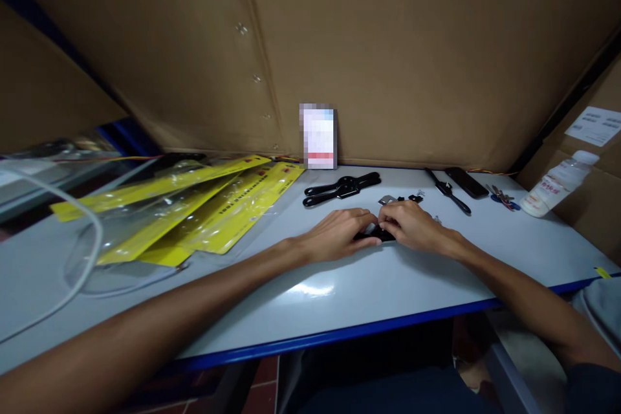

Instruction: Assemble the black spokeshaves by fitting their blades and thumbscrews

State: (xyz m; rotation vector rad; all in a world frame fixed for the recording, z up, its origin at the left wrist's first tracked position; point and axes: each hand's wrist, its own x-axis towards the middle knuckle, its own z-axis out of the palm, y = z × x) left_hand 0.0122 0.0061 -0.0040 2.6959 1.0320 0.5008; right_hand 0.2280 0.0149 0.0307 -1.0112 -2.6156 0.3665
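A black spokeshave body [387, 235] lies low over the white table, mostly hidden by my hands. My left hand [334, 233] is closed around its left part, thumb along the near edge. Over its middle, my right hand [414, 226] has its fingers pinched together; whatever they hold is hidden. Just beyond my right hand lie a small metal plate [387, 200], small black pieces [415, 198] and some tiny metal parts. Two black spokeshaves [342, 190] rest side by side behind my left hand. Another spokeshave [447, 191] lies apart at the back right.
Yellow-carded clear packages [252, 207] fan out on the left, beside a looping white cable [99, 233]. A blurred upright card or screen [319, 138] leans on the cardboard wall. A dark phone [466, 182], keys [502, 197] and a white bottle [557, 186] stand or lie at right.
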